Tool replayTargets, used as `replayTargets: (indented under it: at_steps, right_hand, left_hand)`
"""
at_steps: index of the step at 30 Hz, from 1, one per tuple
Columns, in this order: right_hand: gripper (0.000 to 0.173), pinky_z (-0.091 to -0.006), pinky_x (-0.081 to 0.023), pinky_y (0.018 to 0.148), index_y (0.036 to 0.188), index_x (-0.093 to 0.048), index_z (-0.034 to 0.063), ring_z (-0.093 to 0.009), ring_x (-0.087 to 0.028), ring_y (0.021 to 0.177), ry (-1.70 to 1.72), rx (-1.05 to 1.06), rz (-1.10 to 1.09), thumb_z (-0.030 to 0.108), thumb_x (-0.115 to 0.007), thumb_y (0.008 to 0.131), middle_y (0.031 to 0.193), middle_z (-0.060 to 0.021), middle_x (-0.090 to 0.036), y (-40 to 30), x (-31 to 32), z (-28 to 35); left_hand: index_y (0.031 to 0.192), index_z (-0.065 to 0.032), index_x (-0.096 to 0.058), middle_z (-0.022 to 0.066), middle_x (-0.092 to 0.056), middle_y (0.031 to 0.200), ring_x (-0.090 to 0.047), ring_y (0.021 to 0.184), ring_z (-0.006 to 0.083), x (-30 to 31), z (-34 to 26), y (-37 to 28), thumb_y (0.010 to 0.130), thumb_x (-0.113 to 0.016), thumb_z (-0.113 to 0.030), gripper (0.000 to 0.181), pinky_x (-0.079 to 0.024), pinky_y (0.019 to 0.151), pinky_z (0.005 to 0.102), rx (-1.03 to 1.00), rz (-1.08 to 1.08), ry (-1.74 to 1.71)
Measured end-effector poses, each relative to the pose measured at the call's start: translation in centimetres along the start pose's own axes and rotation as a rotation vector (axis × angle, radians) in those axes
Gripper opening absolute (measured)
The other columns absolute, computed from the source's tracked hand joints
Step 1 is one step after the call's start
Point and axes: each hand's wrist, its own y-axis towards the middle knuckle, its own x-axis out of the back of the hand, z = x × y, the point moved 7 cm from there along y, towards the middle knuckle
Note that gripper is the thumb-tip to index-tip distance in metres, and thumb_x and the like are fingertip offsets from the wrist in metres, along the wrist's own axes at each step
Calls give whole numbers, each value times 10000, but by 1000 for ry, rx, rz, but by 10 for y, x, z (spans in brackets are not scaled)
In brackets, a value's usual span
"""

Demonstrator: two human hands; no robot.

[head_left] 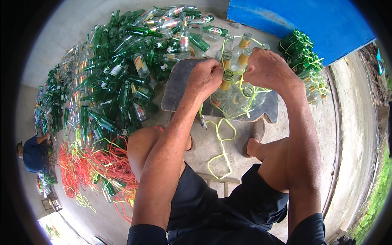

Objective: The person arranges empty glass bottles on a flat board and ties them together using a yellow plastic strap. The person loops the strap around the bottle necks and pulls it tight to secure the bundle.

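Observation:
Several clear glass bottles (237,99) stand upright in a tight group on a dark, rough-edged board (180,88). Yellow-green plastic strapping (232,115) runs around their lower bodies and between their necks. My left hand (205,76), fingers curled, pinches the strapping at the left side of the necks. At the right side, my right hand (265,68) is closed on the strapping and hides part of the bottles behind it. A loose length of the same strapping (225,153) hangs or lies in loops below the board, between my feet.
A large heap of green and clear bottles (122,70) spreads at the left, with tangled red and yellow strapping (101,165) below it. Tied bottle bundles (298,52) stand beside a blue panel (300,18). Another person (33,154) is at the far left.

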Motion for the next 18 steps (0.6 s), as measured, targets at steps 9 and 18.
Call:
replayTargets:
  at_steps: [9,18]
  right_hand:
    - [276,-485,-578,808,843,-752,-44,-423,-729,904,9,-51,-42,213,-780,747,888,-281,-720,-7,1,-4]
    - [263,-501,-569,802,820,-731,-53,-436,-719,896,-31,-55,-78,208,-727,793,877,-285,-709,-3,-5,-11]
  left_hand:
    - [1046,-14,-736,247,-734,1014,-698,993,452,1,-11,1,959,-545,-214,290,-540,865,489,-42,45,62]
    - [1029,-35,-721,245,-727,1020,-681,1009,470,3,-18,-3,960,-528,-225,279,-537,874,506,-42,16,154]
